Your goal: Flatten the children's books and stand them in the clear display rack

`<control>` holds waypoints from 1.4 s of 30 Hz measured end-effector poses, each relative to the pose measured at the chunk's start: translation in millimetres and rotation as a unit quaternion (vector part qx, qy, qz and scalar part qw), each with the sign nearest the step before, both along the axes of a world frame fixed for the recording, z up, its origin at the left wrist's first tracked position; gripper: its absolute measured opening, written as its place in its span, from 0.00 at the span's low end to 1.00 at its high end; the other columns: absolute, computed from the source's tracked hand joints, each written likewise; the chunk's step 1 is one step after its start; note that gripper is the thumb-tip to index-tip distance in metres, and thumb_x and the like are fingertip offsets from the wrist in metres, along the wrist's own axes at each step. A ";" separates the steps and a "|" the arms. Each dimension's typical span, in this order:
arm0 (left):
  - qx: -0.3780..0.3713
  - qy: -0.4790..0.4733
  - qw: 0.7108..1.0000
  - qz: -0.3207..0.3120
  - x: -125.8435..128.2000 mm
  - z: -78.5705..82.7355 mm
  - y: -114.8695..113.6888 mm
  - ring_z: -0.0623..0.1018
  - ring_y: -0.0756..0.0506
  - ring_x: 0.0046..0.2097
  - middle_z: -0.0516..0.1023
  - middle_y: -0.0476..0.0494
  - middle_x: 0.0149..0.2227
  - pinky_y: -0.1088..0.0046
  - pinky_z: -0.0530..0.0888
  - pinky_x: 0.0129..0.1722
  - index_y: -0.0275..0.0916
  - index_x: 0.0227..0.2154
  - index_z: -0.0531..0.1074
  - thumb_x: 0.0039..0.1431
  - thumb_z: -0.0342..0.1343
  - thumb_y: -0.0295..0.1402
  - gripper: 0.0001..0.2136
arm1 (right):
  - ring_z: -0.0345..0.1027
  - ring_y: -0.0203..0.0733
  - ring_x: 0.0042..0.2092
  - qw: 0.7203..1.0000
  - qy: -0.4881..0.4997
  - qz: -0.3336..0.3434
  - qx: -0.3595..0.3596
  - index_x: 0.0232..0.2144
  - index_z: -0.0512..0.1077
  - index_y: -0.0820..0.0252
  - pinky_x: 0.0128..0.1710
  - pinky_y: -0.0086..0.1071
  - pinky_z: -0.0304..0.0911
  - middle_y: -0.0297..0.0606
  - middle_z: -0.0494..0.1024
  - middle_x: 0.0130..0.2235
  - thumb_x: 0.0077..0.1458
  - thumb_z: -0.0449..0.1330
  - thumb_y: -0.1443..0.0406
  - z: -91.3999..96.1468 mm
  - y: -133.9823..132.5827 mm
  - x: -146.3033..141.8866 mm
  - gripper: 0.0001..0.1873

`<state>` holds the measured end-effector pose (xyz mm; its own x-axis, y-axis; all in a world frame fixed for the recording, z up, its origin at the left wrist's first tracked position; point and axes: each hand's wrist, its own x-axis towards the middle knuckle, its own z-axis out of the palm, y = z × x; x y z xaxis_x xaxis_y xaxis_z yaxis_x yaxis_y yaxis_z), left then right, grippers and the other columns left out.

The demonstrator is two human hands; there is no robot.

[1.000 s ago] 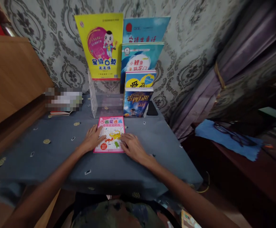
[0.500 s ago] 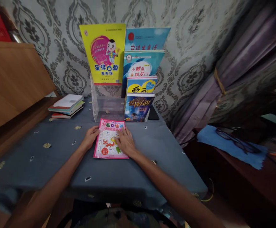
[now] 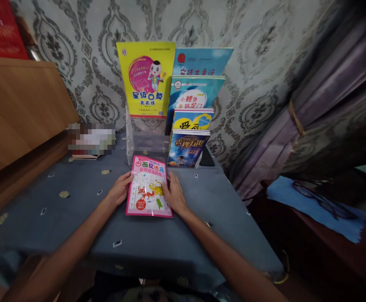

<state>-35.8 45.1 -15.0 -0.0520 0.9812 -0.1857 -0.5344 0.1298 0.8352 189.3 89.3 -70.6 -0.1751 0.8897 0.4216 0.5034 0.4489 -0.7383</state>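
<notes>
While the pink book (image 3: pixel 148 188) lies face up between the two hands, its long axis runs away from the person toward the clear rack (image 3: pixel 148 142), leaning slightly so that the far end sits a little left of the near end. The left hand (image 3: pixel 120 189) is clamped on the left long edge, above the middle; the right hand (image 3: pixel 176 196) is clamped on the right long edge, its thumb reaching over the cover. Neither hand is nearer, since both touch the book. Its far edge overlaps the rack's foot in this view; whether it touches the rack, or is lifted off the tablecloth (image 3: pixel 208 235), I cannot tell.

Straight beyond the book, the rack's left part bears a yellow workbook (image 3: pixel 145 79) standing high at the back. To the right of that, blue-covered books (image 3: pixel 187 147) stand in steps, the lowest in front. A dark flat object (image 3: pixel 207 158) lies just beside them. Well left is a blurred-out pile (image 3: pixel 91 142); far right, glasses (image 3: pixel 324 201) rest on a blue cloth (image 3: pixel 288 193).
</notes>
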 end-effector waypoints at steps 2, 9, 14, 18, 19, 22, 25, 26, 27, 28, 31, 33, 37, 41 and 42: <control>0.007 -0.016 1.000 0.001 -0.1 -0.6 -0.9 0.84 0.40 0.44 0.84 0.38 0.42 0.64 0.80 0.48 0.34 0.43 0.76 0.53 0.66 0.26 0.14 | 0.67 0.59 0.60 0.996 0.067 0.008 -0.062 0.60 0.66 0.63 0.61 0.58 0.61 0.53 0.73 0.58 0.57 0.58 0.57 3.5 -0.1 0.1 0.30; 0.043 -0.055 0.997 0.019 -0.9 2.5 -4.1 0.83 0.46 0.41 0.84 0.44 0.44 0.71 0.79 0.44 0.38 0.44 0.77 0.52 0.67 0.28 0.15 | 0.78 0.54 0.46 0.873 0.345 0.200 -0.279 0.46 0.74 0.57 0.48 0.48 0.73 0.44 0.82 0.47 0.47 0.68 0.50 35.0 -11.1 -0.6 0.27; 0.075 -0.052 0.996 -0.010 -8.6 10.0 -10.1 0.83 0.46 0.42 0.84 0.48 0.44 0.71 0.78 0.46 0.42 0.45 0.77 0.50 0.70 0.30 0.18 | 0.78 0.50 0.45 0.871 0.336 0.253 -0.255 0.44 0.76 0.56 0.47 0.44 0.73 0.41 0.83 0.45 0.51 0.66 0.48 60.1 -19.2 4.6 0.24; 0.123 -0.015 0.992 -0.032 -15.9 18.0 -16.0 0.82 0.44 0.45 0.84 0.48 0.43 0.65 0.76 0.52 0.43 0.45 0.78 0.50 0.71 0.33 0.18 | 0.76 0.48 0.47 0.916 0.299 0.238 -0.121 0.50 0.74 0.54 0.49 0.43 0.71 0.41 0.81 0.47 0.58 0.61 0.48 74.6 -24.0 8.8 0.24; 0.137 -0.004 0.990 -0.030 -16.5 20.8 -17.0 0.82 0.43 0.46 0.84 0.47 0.43 0.64 0.75 0.53 0.43 0.44 0.78 0.50 0.70 0.34 0.17 | 0.75 0.47 0.47 0.926 0.288 0.227 -0.093 0.51 0.73 0.54 0.49 0.42 0.71 0.41 0.81 0.48 0.59 0.59 0.48 77.5 -24.7 10.1 0.23; 0.167 0.022 0.986 -0.012 -13.0 30.3 -18.1 0.81 0.41 0.48 0.84 0.45 0.44 0.61 0.74 0.54 0.42 0.43 0.78 0.50 0.70 0.36 0.16 | 0.74 0.45 0.43 0.946 0.260 0.192 -0.028 0.53 0.70 0.54 0.47 0.40 0.71 0.41 0.79 0.47 0.64 0.55 0.51 83.4 -25.3 13.7 0.21; 0.185 0.042 0.982 0.020 -3.6 36.9 -15.1 0.80 0.38 0.50 0.84 0.42 0.43 0.59 0.74 0.55 0.39 0.39 0.79 0.47 0.68 0.35 0.15 | 0.73 0.44 0.43 0.959 0.227 0.170 0.011 0.52 0.70 0.54 0.47 0.39 0.70 0.41 0.78 0.47 0.66 0.52 0.55 82.4 -24.6 15.1 0.17; 0.186 0.047 0.981 0.030 -0.2 37.6 -13.5 0.80 0.36 0.51 0.84 0.41 0.42 0.58 0.73 0.55 0.38 0.37 0.80 0.46 0.68 0.35 0.14 | 0.73 0.44 0.44 0.962 0.217 0.164 0.018 0.52 0.70 0.54 0.47 0.39 0.69 0.41 0.78 0.47 0.67 0.52 0.56 80.1 -24.3 14.9 0.17; 0.184 0.051 0.981 0.041 3.1 37.5 -11.6 0.79 0.35 0.51 0.84 0.40 0.41 0.57 0.73 0.55 0.37 0.35 0.80 0.44 0.67 0.34 0.13 | 0.73 0.44 0.45 0.965 0.208 0.158 0.022 0.52 0.70 0.55 0.48 0.39 0.69 0.41 0.78 0.46 0.67 0.51 0.56 77.1 -24.2 14.4 0.17; 0.179 0.053 0.981 0.051 5.9 36.5 -9.9 0.79 0.35 0.52 0.84 0.40 0.40 0.57 0.73 0.55 0.37 0.34 0.80 0.43 0.67 0.34 0.13 | 0.72 0.44 0.44 0.967 0.201 0.151 0.025 0.52 0.69 0.55 0.47 0.38 0.69 0.41 0.78 0.46 0.67 0.51 0.56 73.6 -24.1 13.7 0.17; 0.156 0.054 0.983 0.079 10.9 29.8 -6.1 0.79 0.34 0.52 0.84 0.40 0.39 0.57 0.74 0.54 0.37 0.33 0.79 0.40 0.65 0.33 0.13 | 0.72 0.43 0.41 0.975 0.181 0.126 0.025 0.53 0.69 0.56 0.44 0.36 0.69 0.41 0.78 0.43 0.68 0.49 0.56 62.9 -24.8 11.7 0.17; 0.140 0.055 0.984 0.092 11.5 23.5 -5.2 0.78 0.34 0.52 0.84 0.40 0.40 0.57 0.74 0.54 0.37 0.33 0.79 0.40 0.65 0.33 0.13 | 0.71 0.43 0.39 0.979 0.165 0.113 0.025 0.52 0.69 0.56 0.42 0.35 0.69 0.40 0.78 0.42 0.68 0.49 0.57 57.8 -25.5 10.9 0.17; 0.107 0.058 0.988 0.095 9.6 10.9 -5.4 0.78 0.33 0.52 0.84 0.39 0.40 0.57 0.74 0.53 0.37 0.33 0.79 0.39 0.65 0.35 0.14 | 0.72 0.43 0.41 0.982 0.156 0.094 0.040 0.52 0.69 0.57 0.41 0.33 0.68 0.41 0.78 0.43 0.69 0.48 0.57 53.0 -26.8 9.8 0.17; 0.103 0.063 0.989 0.090 8.6 5.3 -6.1 0.78 0.33 0.52 0.84 0.39 0.40 0.58 0.74 0.53 0.38 0.32 0.79 0.39 0.65 0.35 0.14 | 0.73 0.42 0.41 0.984 0.149 0.082 0.052 0.51 0.69 0.58 0.40 0.32 0.68 0.41 0.79 0.43 0.69 0.47 0.57 53.4 -29.0 8.0 0.17; 0.109 0.067 0.988 0.085 8.6 5.4 -6.4 0.78 0.34 0.52 0.84 0.40 0.41 0.58 0.74 0.53 0.38 0.33 0.79 0.40 0.64 0.35 0.13 | 0.73 0.43 0.41 0.984 0.148 0.079 0.054 0.51 0.69 0.58 0.40 0.32 0.68 0.41 0.79 0.43 0.69 0.48 0.57 54.1 -29.7 7.4 0.17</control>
